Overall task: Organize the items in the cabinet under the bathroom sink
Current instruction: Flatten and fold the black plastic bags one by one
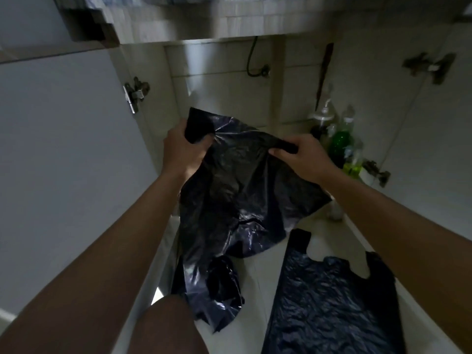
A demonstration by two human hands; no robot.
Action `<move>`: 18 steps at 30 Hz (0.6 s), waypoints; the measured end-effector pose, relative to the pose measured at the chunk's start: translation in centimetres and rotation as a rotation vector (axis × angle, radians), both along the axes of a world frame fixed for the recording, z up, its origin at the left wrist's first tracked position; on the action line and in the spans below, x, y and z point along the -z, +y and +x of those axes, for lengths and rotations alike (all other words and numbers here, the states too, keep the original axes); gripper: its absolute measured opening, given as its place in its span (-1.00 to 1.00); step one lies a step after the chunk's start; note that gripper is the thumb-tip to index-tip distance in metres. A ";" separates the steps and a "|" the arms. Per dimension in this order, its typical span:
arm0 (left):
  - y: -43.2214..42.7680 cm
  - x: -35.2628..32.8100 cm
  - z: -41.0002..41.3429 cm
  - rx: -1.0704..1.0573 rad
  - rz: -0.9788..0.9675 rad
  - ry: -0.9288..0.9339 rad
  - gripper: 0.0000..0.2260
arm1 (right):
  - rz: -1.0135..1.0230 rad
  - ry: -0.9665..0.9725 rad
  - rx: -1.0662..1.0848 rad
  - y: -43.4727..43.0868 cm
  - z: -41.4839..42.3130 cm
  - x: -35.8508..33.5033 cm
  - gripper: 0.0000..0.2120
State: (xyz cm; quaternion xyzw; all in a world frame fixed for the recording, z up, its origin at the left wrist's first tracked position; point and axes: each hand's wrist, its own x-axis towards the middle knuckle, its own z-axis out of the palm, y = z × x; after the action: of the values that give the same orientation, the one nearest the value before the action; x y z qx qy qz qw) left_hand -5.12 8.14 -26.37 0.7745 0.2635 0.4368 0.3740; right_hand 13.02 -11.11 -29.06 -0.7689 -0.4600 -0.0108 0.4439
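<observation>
Both hands hold a black plastic bag (237,190) up in front of the open cabinet (224,93) under the sink. The left hand (181,146) has its fingers wrapped round the bag's upper left corner, and the right hand (304,154) pinches the upper right edge. The bag hangs stretched between them. Just below it a crumpled black bag (219,284) lies on the floor. Below and right of the held bag, a flattened black bag (329,302) is spread out. Right of it, inside the cabinet, stand a green bottle (341,143) and a pump bottle (323,121).
</observation>
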 end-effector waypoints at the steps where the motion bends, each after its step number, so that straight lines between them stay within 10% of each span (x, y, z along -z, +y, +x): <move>1: -0.4 0.1 0.5 0.002 -0.014 0.021 -0.82 | -0.016 0.000 0.002 -1.0 0.4 -0.5 -0.82; 6: -2.3 0.0 2.8 0.163 -0.121 0.145 -0.73 | -0.468 -0.003 0.014 -7.3 3.3 -2.8 -0.78; 18: -7.4 -2.7 10.9 0.370 0.253 0.619 -0.75 | -0.462 -0.027 0.323 -17.6 8.7 -4.0 -0.67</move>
State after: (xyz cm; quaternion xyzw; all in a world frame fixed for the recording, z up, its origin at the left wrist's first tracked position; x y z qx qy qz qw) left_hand 5.81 0.78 -23.69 0.9443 0.1636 0.1366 0.2507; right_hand 21.75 -28.75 -25.01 -0.9128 -0.3276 0.0134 0.2435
